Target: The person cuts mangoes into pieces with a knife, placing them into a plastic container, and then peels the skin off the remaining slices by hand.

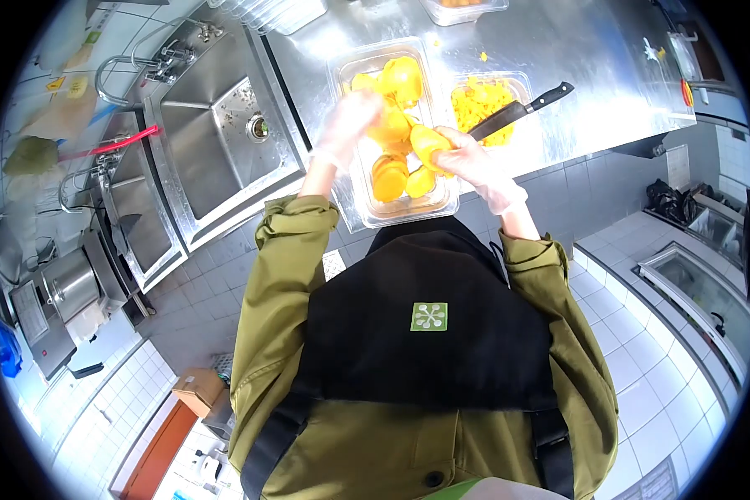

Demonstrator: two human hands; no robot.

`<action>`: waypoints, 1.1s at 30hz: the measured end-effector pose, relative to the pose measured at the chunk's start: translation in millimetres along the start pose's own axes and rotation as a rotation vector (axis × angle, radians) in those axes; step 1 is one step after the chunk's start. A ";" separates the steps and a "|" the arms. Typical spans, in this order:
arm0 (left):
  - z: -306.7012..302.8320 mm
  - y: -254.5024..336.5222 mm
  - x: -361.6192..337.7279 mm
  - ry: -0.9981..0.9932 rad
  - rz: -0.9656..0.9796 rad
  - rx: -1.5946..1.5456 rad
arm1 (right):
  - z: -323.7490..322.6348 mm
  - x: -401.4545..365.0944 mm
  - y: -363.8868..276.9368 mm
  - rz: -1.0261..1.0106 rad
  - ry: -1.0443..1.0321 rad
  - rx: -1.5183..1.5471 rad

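A clear plastic tub in front of me holds several peeled, orange-yellow, mango-like pieces, some with flat cut faces. My right hand, in a clear glove, is closed around one such orange-yellow piece at the tub's right side. Over the tub's left side is my gloved left hand, close to the pieces; its fingers are smeared by motion and glare. Just right of the tub, a smaller clear container holds diced orange-yellow bits. A black-handled knife lies across that container.
The tubs stand on a steel worktable. To its left is a steel sink with faucets and a red-handled tool. Stacked clear containers and another filled container stand at the far edge. Small orange scraps dot the surface.
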State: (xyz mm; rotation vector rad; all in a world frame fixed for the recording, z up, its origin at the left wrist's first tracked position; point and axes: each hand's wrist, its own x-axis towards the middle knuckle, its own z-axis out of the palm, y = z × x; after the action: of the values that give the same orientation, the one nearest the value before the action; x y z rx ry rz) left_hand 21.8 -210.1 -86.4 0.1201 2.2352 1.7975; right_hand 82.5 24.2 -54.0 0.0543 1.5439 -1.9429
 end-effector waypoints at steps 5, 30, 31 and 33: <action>22.7 16.6 0.7 -0.057 -0.098 1.153 | 4.4 -2.7 -10.5 0.026 -0.011 0.158; 25.6 91.5 -49.5 -0.083 -0.282 0.063 | 23.7 -3.0 -33.5 -0.104 0.099 -0.173; 24.7 91.7 -50.0 -0.101 -0.271 0.116 | 24.4 -3.8 -33.8 -0.085 0.100 -0.202; 22.3 94.0 -51.2 -0.135 -0.250 0.224 | 24.1 -4.7 -32.2 -0.073 0.094 -0.166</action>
State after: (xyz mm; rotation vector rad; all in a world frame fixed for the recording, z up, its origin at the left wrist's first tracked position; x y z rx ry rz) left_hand 67.1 -179.5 8.4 0.0041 2.2351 1.3695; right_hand 78.4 8.3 -17.0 0.0190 1.7864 -1.8835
